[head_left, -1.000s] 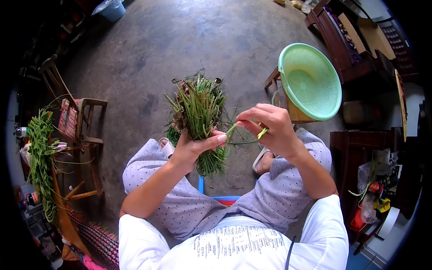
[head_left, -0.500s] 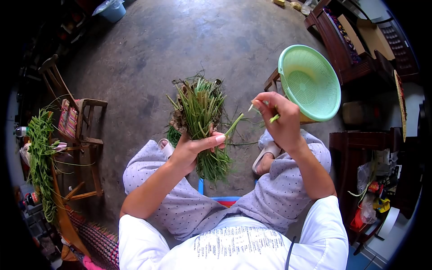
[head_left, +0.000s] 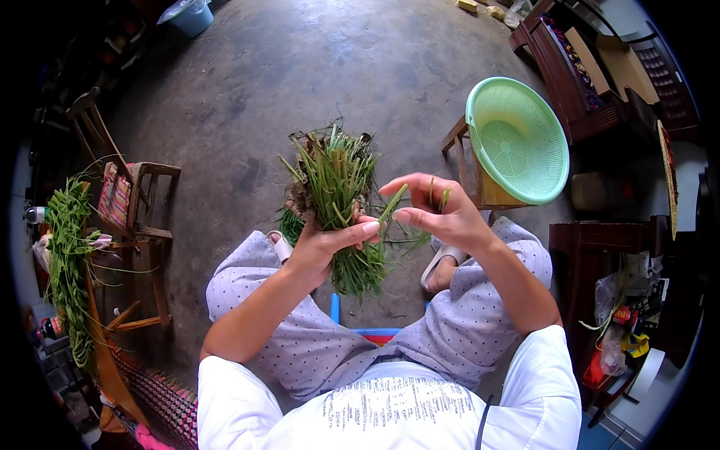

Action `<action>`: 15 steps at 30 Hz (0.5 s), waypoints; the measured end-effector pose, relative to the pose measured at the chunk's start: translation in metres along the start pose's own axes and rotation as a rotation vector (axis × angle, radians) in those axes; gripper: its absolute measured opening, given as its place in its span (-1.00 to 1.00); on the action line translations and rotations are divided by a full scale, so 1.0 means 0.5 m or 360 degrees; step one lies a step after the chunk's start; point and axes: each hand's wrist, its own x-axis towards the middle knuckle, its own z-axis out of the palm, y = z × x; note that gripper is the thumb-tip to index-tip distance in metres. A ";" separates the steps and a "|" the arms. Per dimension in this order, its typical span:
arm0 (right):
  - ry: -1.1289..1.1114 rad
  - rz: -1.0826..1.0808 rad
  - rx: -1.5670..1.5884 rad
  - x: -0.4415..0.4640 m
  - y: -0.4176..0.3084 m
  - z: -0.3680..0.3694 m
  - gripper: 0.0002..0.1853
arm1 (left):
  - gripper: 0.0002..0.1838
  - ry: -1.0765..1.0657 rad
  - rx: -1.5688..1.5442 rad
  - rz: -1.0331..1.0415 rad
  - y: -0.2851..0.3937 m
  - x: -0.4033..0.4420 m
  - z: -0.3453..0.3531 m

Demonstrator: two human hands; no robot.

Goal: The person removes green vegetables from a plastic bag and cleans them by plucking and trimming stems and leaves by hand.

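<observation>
A thick bunch of green stems (head_left: 335, 176) is gripped in my left hand (head_left: 322, 244), with leafy ends hanging below the hand. One pale green stem (head_left: 391, 204) sticks out past my left thumb. At that stem is my right hand (head_left: 439, 214), thumb and index finger on either side of its tip; whether they touch it is hard to tell. Small green pieces (head_left: 444, 196) are held between the other fingers of my right hand.
A green plastic basket (head_left: 517, 140) rests tilted on a wooden stool (head_left: 491, 191) at the right. More greens (head_left: 69, 262) lie on a wooden surface at the left, beside a wooden chair (head_left: 150, 199). A blue bucket (head_left: 191, 19) is far off at upper left.
My right hand first moved up and away from the bunch, then came back left to the protruding stem, its thumb and index finger now apart. My left hand has stayed nearly in place.
</observation>
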 end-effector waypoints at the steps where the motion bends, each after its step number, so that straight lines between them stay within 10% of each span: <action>1: 0.0000 0.0001 0.0000 0.002 0.005 0.006 -0.75 | -0.71 0.0000 0.0000 -0.0001 0.001 0.000 0.000; 15: 0.0064 0.0195 0.0385 0.007 0.019 0.018 -0.88 | -0.74 0.0032 0.0248 0.0268 -0.014 0.004 0.007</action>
